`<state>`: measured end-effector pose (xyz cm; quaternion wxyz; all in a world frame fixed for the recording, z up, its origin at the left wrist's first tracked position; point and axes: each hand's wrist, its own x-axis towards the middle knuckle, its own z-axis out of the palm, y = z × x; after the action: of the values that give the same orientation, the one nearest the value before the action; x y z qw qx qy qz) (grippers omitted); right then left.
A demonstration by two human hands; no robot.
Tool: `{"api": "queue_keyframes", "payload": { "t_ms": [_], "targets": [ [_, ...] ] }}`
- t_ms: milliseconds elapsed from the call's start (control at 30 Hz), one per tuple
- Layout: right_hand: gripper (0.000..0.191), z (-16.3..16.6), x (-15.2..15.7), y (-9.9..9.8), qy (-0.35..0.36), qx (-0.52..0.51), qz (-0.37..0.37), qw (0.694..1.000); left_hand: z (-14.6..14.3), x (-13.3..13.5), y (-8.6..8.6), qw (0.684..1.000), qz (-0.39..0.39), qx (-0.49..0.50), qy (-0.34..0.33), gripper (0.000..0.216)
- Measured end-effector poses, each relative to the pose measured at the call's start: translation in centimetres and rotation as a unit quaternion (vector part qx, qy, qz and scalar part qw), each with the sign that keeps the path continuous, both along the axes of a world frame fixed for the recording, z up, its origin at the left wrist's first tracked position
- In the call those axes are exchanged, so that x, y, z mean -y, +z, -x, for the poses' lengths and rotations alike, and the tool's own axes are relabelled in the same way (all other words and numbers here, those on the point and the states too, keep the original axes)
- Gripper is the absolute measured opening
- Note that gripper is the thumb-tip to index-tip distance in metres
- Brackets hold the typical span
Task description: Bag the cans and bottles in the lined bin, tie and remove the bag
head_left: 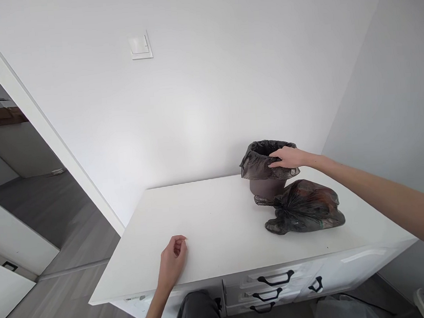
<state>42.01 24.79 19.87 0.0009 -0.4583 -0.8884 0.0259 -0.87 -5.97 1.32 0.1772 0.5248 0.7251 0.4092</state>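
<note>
A small brownish trash bin (267, 188) stands upright near the back wall. A dark translucent bin liner (256, 166) lines it and is folded out over its rim. My right hand (287, 158) is closed over the right front part of that rim, gripping the liner there. In front of the bin lies a knotted, filled black garbage bag (309, 205), its contents only dimly visible through the plastic. Near the front left of the white cabinet top (201, 213), my left hand (173, 261) rests with loosely curled fingers and nothing visible in them.
Drawers with black handles (276, 279) are at the cabinet's front, above my knee (197, 312). A light switch (140, 45) is on the back wall. At left is a doorway with grey floor (74, 228). A pale plastic bag (346, 310) lies low at right.
</note>
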Motion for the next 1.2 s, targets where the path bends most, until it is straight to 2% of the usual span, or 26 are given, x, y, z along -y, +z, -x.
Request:
{"api": "queue_keyframes", "payload": {
  "t_ms": [67, 133, 200, 267, 333, 400, 500, 567, 667, 767, 867, 1067, 1200],
  "targets": [
    [0.049, 0.2, 0.6, -0.1, -0.02, 0.0, -0.028, 0.999, 0.0, 0.0, 0.1, 1.0, -0.002, 0.002, 0.001, 0.033],
    [0.053, 0.7, 1.9, -0.5, -0.028, -0.034, -0.111, 0.993, 0.0, 0.0, 0.1, 1.0, -0.002, 0.005, 0.001, 0.033],
    [0.057, 1.5, 4.2, -1.4, -0.008, -0.106, -0.209, 0.972, 0.1, 0.0, 0.0, 1.0, 0.0, 0.009, 0.002, 0.033],
    [0.053, 2.6, 7.4, -2.9, 0.036, -0.188, -0.237, 0.953, 0.1, 0.0, -0.1, 1.0, 0.002, 0.01, 0.003, 0.032],
    [0.047, 3.9, 11.2, -5.0, 0.1, -0.245, -0.183, 0.947, 0.1, 0.0, -0.3, 1.0, 0.001, 0.011, 0.004, 0.032],
    [0.04, 5.4, 15.2, -7.9, 0.15, -0.298, -0.093, 0.938, 0.1, -0.1, -0.4, 1.0, -0.002, 0.01, 0.003, 0.033],
    [0.035, 7.7, 19.6, -12.8, 0.188, -0.36, 0.043, 0.913, -0.1, -0.2, -0.2, 1.0, -0.005, 0.011, 0.001, 0.034],
    [0.034, 9.2, 21.1, -15.7, 0.184, -0.394, 0.101, 0.895, -0.2, -0.4, 0.0, 1.0, -0.007, 0.012, 0.001, 0.034],
    [0.027, 11.0, 21.6, -18.9, 0.12, -0.448, 0.175, 0.868, -0.2, -0.5, 0.2, 1.0, -0.012, 0.016, 0.005, 0.035],
    [0.023, 12.1, 21.3, -20.2, 0.061, -0.503, 0.25, 0.825, -0.1, -0.5, 0.1, 1.0, -0.01, 0.022, 0.012, 0.035],
    [0.024, 12.4, 21.2, -20.5, 0.031, -0.537, 0.287, 0.793, 0.0, -0.5, -0.2, 0.999, -0.001, 0.037, 0.018, 0.036],
    [0.027, 12.5, 21.5, -21.0, 0.001, -0.526, 0.257, 0.811, 0.2, -0.6, -0.5, 0.997, -0.007, 0.065, 0.034, 0.039],
    [0.03, 12.7, 21.4, -21.3, -0.023, -0.526, 0.25, 0.812, 0.3, -0.7, -0.4, 0.997, -0.016, 0.067, 0.033, 0.042]
  ]
}}
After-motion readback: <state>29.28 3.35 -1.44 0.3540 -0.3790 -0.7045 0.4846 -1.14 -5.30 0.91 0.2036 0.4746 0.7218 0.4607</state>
